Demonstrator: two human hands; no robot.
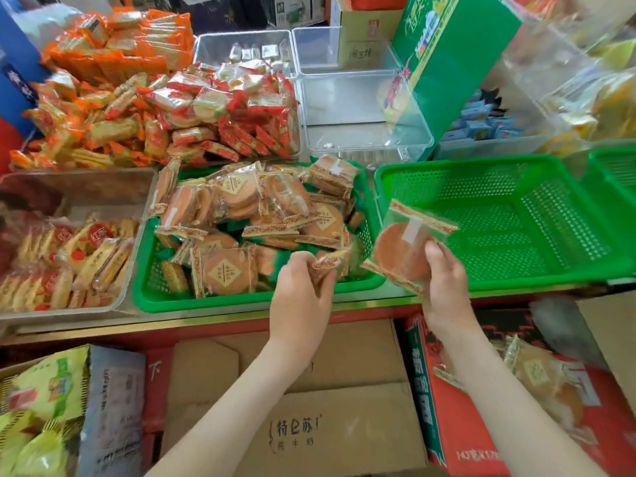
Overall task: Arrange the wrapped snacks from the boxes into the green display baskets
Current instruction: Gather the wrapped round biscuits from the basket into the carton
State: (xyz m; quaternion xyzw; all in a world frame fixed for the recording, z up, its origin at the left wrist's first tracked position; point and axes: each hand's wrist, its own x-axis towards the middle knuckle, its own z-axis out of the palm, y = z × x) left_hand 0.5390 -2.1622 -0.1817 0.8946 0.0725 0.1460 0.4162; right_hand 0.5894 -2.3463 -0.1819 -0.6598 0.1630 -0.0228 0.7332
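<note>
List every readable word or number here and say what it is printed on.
"特仑苏": printed on the brown cardboard box below the counter.
"下": handwritten on the red surface left of that box.
Too blurred or small to read: the print on the red carton, the green carton and the wrapped snacks.

Left hand [304,287] pinches a wrapped snack [330,261] over the full basket [151,297]; right hand [444,280] holds a round cake [401,251] beside the empty basket [509,273].
</note>
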